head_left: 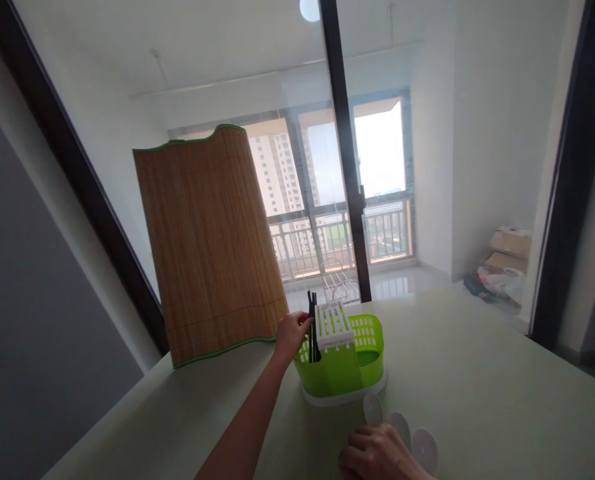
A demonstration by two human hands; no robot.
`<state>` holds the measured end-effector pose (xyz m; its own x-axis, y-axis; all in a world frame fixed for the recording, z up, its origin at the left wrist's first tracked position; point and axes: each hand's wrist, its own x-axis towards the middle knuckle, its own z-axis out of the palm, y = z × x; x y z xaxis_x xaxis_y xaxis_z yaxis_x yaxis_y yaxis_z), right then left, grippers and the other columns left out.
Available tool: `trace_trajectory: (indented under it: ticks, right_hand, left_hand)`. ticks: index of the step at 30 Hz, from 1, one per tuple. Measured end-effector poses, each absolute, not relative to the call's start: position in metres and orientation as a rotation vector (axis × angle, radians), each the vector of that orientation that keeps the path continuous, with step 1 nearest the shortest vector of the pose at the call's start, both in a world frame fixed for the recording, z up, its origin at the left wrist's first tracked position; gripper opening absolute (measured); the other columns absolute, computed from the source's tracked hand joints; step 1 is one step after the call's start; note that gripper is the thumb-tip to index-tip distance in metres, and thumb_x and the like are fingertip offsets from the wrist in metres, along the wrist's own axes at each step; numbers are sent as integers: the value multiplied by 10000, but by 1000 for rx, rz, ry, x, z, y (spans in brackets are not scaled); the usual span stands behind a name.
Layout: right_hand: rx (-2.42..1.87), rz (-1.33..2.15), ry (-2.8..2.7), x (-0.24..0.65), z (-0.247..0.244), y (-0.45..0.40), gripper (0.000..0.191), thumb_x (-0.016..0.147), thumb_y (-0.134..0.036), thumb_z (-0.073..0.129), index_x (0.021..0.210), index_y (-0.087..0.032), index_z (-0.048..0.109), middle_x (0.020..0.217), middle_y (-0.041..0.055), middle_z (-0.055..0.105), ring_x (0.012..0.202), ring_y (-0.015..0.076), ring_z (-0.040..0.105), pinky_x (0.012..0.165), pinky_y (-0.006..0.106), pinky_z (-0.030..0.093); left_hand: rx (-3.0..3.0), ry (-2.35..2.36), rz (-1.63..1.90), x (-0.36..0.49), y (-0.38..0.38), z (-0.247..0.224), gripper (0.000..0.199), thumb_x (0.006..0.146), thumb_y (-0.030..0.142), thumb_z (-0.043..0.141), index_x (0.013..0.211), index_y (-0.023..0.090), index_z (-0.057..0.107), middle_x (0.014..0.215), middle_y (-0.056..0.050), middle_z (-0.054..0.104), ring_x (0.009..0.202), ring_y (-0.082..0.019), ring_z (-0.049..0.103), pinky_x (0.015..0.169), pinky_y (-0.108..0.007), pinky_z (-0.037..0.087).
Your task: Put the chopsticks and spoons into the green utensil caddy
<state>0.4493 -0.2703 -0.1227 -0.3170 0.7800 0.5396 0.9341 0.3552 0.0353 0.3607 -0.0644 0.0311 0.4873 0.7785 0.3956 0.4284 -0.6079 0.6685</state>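
A green utensil holder (344,375) with a white base stands on the table, a slotted white rack (334,324) on top of its middle. Several black chopsticks (313,343) stand upright in its left compartment. My left hand (292,333) is at that side, thumb and fingers pinched on the chopsticks near their upper part. In front of the holder lie three white spoons (424,450), their rounded bowls showing. Beside them rests my right hand (374,453), fingers curled down; it covers the handle area, and what it holds, if anything, is hidden.
A partly rolled bamboo mat (212,247) with green edging stands upright at the table's back left. Behind the white table (482,373) is a dark-framed glass door (344,153). Bags and boxes (504,267) lie on the floor beyond it, at the right.
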Motion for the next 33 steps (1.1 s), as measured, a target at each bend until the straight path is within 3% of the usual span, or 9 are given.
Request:
trace_trajectory:
  ticks: [7, 12, 15, 20, 28, 33]
  right_hand:
    - [-1576, -364, -2243, 449, -107, -280, 109, 764, -196, 654, 677, -218, 593, 645, -55, 675, 583, 119, 598, 495, 269, 247]
    - [-1821, -439, -1954, 465, -78, -289, 113, 806, -139, 619, 721, -208, 590, 717, -2, 665, 685, 186, 607, 598, 298, 338]
    - [-2074, -490, -1750, 481, -67, -291, 118, 835, -100, 595, 786, -204, 623, 773, 38, 660, 754, 237, 606, 642, 334, 375]
    - [-2268, -477, -1661, 496, -70, -289, 108, 834, -118, 607, 782, -194, 663, 781, 66, 667, 801, 266, 602, 669, 355, 393]
    - [-2097, -340, -1632, 494, -77, -285, 229, 898, -183, 575, 678, -212, 632, 692, 18, 676, 757, 221, 598, 753, 375, 345]
    - [-1597, -381, -1542, 486, -56, -293, 185, 964, -260, 520, 831, -216, 640, 684, -15, 642, 683, 171, 551, 717, 337, 337]
  left_hand:
    - [2331, 1026, 1174, 344, -86, 29, 310, 863, 341, 543, 1075, 164, 682, 965, -72, 722, 778, -175, 674, 728, -287, 515]
    - [2419, 1000, 1501, 317, -135, 5, 217, 899, 330, 494, 971, 206, 657, 810, -2, 666, 647, -125, 595, 609, -226, 452]
    - [2457, 871, 1451, 305, -164, -22, 160, 905, 294, 489, 888, 208, 622, 728, 16, 622, 588, -107, 553, 587, -208, 433]
    - [2442, 749, 1129, 305, -190, -62, 145, 901, 251, 482, 911, 211, 622, 720, -2, 611, 575, -119, 549, 547, -220, 416]
    - [2141, 719, 893, 317, -202, -82, 121, 851, 251, 532, 899, 199, 629, 601, 28, 521, 553, -132, 504, 531, -244, 395]
    - [1973, 630, 980, 321, -207, -90, 178, 836, 366, 587, 947, 231, 623, 576, 48, 495, 487, -116, 459, 471, -229, 380]
